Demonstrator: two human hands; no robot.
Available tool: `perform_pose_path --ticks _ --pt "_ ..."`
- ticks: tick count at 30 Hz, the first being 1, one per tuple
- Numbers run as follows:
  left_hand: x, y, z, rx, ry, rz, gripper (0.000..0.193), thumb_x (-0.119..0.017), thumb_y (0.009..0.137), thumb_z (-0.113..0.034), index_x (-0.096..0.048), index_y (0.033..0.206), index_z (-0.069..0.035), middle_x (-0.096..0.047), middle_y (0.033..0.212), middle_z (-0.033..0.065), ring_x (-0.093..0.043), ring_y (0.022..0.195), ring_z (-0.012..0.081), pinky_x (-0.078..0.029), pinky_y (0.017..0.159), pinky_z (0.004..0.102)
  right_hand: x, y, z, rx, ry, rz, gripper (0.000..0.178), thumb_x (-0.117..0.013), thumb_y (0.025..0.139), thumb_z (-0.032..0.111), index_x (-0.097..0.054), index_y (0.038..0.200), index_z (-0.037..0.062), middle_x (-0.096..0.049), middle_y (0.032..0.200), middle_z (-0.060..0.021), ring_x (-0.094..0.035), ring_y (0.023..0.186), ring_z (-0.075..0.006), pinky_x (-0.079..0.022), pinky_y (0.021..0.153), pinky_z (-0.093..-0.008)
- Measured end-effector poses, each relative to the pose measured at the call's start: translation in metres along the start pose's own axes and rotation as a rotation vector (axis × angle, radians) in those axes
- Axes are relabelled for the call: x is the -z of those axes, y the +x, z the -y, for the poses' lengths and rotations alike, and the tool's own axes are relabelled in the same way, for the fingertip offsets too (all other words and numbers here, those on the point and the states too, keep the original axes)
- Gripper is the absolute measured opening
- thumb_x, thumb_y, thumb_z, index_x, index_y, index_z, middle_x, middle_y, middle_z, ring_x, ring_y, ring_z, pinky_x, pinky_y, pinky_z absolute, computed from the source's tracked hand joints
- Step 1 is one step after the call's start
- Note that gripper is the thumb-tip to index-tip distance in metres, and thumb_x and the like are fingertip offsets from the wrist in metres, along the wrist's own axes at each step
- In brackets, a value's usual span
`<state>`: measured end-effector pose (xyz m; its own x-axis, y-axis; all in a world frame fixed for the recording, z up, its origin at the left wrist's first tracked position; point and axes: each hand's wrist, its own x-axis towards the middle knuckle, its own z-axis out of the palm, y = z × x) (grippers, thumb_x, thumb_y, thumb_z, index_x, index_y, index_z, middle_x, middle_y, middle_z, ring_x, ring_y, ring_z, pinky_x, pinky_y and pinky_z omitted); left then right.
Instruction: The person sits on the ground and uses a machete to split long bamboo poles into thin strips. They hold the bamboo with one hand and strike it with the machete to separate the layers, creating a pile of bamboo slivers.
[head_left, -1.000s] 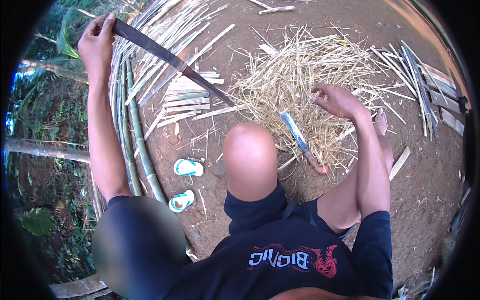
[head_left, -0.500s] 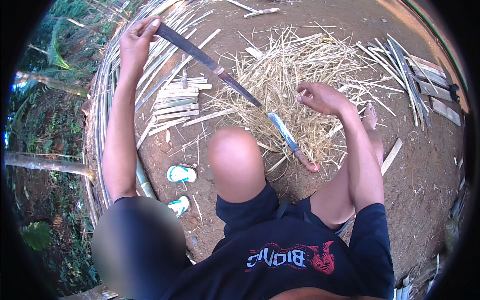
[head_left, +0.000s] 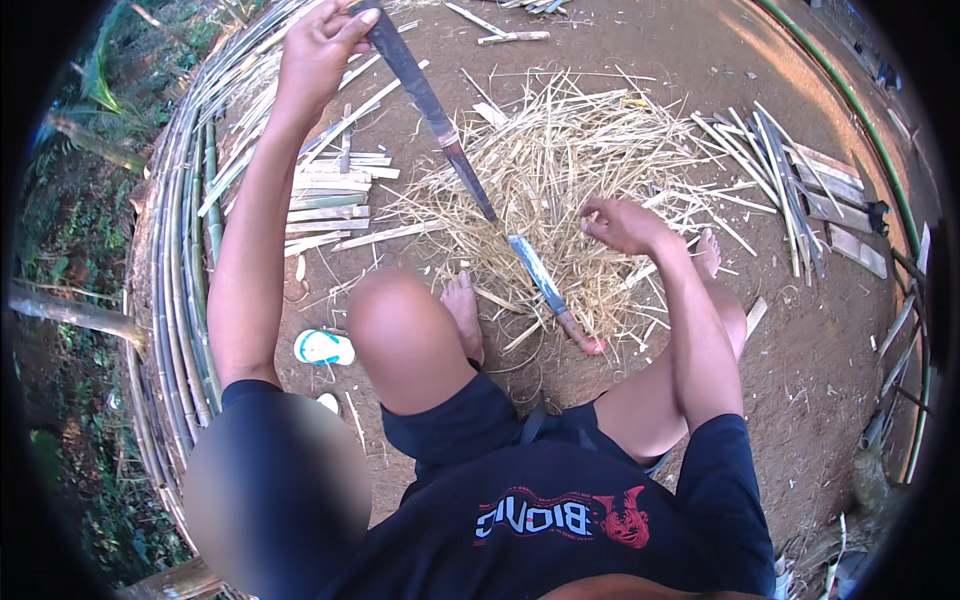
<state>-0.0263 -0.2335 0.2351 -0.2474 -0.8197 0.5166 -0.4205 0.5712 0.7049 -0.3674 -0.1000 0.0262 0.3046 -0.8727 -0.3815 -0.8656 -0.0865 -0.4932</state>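
Note:
Raised at the upper left, my left hand (head_left: pixel 320 55) is closed round the top end of a long dark knife (head_left: pixel 412 82). A band circles this knife partway down, and its narrow tip points at the ground. Just beyond that tip, a second knife (head_left: pixel 538 277) with a shiny blade and a brown, red-ended handle lies on the edge of a heap of pale bamboo shavings (head_left: pixel 570 150). Over the heap's near right side hovers my right hand (head_left: pixel 632 228), fingers loosely bent and apart, with nothing visible in them.
Short split bamboo slats (head_left: pixel 330 200) are stacked left of the heap. Long bamboo poles (head_left: pixel 175 270) run along the left edge. More strips and boards (head_left: pixel 835 190) lie at the right. A white and turquoise flip-flop (head_left: pixel 325 347) sits beside my bent knee (head_left: pixel 400 330).
My left hand has risen and shifted right with the dark knife, which hangs more steeply. My right hand has moved slightly left and lower. The whole view has shifted, and a foot now shows.

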Motion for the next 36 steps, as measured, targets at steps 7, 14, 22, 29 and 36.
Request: perform_pose_path --ticks 7,14,22,29,36 --pt "-0.025 -0.003 -0.024 -0.040 0.086 0.002 0.014 -0.065 0.091 -0.012 -0.064 0.097 0.000 -0.063 0.075 0.0003 -0.052 0.069 0.0077 -0.044 0.063 0.0267 -0.068 0.019 -0.016 0.018 -0.076 0.258 0.046 -0.046 0.101 0.040 -0.055 0.134 0.0081 -0.063 0.128 -0.0150 -0.063 0.113 -0.0275 -0.047 0.104 -0.0437" --pt "-0.034 -0.013 -0.021 -0.139 0.025 0.074 0.045 -0.069 0.093 -0.022 -0.057 0.124 0.007 -0.070 0.095 0.0086 -0.064 0.086 0.0116 -0.054 0.075 0.0279 -0.144 0.028 -0.047 -0.141 0.070 0.227 0.038 -0.054 0.094 0.033 -0.068 0.115 0.0037 -0.068 0.115 -0.0195 -0.066 0.106 -0.0307 -0.049 0.098 -0.0415" --pt "-0.021 -0.025 -0.014 -0.096 -0.122 0.041 0.040 -0.069 0.093 -0.021 -0.057 0.121 0.005 -0.068 0.093 0.0062 -0.064 0.085 0.0092 -0.055 0.071 0.0250 -0.292 0.019 -0.066 -0.382 0.006 0.097 0.044 -0.049 0.095 0.038 -0.064 0.110 -0.0015 -0.068 0.109 -0.0232 -0.066 0.103 -0.0377 -0.052 0.089 -0.0469" --pt "-0.012 -0.026 -0.003 -0.048 -0.170 0.036 0.029 -0.069 0.093 -0.023 -0.061 0.111 -0.002 -0.069 0.089 0.0030 -0.063 0.082 0.0078 -0.053 0.070 0.0242 -0.284 0.030 -0.061 -0.349 -0.047 0.192 0.041 -0.064 0.085 0.028 -0.059 0.116 0.0027 -0.068 0.107 -0.0222 -0.067 0.100 -0.0353 -0.054 0.086 -0.0463" --pt "-0.021 -0.027 0.003 -0.084 -0.154 -0.043 0.028 -0.067 0.094 -0.026 -0.064 0.109 -0.003 -0.066 0.089 0.0001 -0.062 0.082 0.0067 -0.051 0.073 0.0258 -0.270 0.030 -0.060 -0.231 0.040 0.276 0.045 -0.072 0.076 0.038 -0.067 0.096 -0.0020 -0.071 0.094 -0.0213 -0.068 0.089 -0.0392 -0.054 0.078 -0.0458"
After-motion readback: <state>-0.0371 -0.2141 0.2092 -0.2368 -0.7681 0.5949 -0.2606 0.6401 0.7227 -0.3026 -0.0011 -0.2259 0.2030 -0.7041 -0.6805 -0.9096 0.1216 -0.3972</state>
